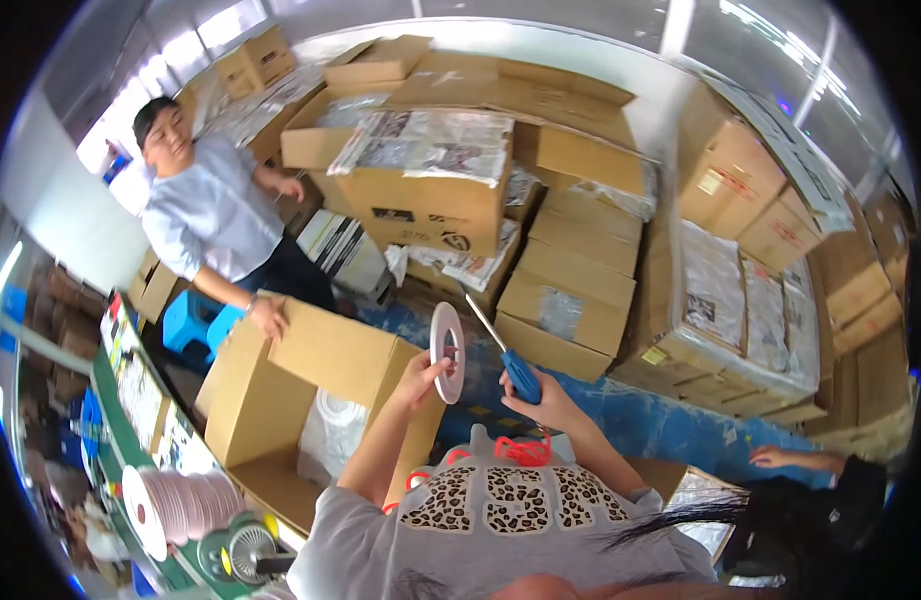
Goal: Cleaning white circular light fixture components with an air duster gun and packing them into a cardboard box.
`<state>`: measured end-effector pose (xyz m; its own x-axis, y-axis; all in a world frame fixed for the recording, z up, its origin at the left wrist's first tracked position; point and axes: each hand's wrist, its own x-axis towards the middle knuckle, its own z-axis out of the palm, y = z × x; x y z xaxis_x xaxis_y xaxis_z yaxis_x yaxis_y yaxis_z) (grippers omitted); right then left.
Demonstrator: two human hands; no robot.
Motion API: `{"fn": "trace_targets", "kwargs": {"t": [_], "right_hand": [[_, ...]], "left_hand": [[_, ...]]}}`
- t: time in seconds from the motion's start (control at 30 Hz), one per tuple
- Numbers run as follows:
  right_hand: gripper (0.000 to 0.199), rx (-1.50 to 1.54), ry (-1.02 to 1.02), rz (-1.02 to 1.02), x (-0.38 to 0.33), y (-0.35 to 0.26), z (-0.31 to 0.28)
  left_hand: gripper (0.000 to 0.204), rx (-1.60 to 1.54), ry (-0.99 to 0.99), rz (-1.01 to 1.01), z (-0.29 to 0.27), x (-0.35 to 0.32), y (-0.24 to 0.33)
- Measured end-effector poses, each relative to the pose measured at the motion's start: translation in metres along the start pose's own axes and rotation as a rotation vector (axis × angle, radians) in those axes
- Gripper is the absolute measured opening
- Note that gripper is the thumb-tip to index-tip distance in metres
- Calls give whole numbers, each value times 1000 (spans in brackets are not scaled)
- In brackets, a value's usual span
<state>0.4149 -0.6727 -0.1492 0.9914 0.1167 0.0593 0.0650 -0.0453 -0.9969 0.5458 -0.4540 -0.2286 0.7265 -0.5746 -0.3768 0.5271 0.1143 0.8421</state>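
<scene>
My left hand (418, 381) grips a flat, pale ring-shaped disc (439, 330) by its inner edge. The disc stands on edge in front of my chest, with a round hole in its middle. A screwdriver (522, 377) with a blue handle and a long metal shaft is held in my right hand (551, 402). Its shaft points up and leftward, its tip just right of the disc and apart from it. Below my left arm is an open cardboard box (243, 400), with a clear plastic bag (331, 432) of white round items inside.
A person (221, 205) at the left rests a hand on the open box. Stacked cartons (421, 200) fill the far side, and more cartons (721, 330) stand at the right. A large spool (196, 507) and a small fan (251, 548) sit on the green bench at lower left.
</scene>
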Motion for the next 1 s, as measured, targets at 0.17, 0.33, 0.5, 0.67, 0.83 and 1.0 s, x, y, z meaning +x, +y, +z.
{"fn": "trace_targets", "kwargs": {"t": [0.17,0.33,0.5,0.67,0.83,1.0], "right_hand": [[34,-121,-55,-89,62,-18,61],[44,-273,-221,-99,103,-22,129],[46,-37,-444,-67,125,1,181],[47,-1,-577,-118,131,7,225],[49,44,-660,-145,140,11,262],[50,45,-748,-34,140,12,289]], "left_hand": [[49,219,249,364,-10,-81,16],[54,599,596,579,-8,-126,19],[60,704,758,593,-35,-162,8],[59,768,951,613,-55,-195,-1],[51,838,1087,570,-60,-226,8],[67,715,1178,565,-76,-237,-8]]}}
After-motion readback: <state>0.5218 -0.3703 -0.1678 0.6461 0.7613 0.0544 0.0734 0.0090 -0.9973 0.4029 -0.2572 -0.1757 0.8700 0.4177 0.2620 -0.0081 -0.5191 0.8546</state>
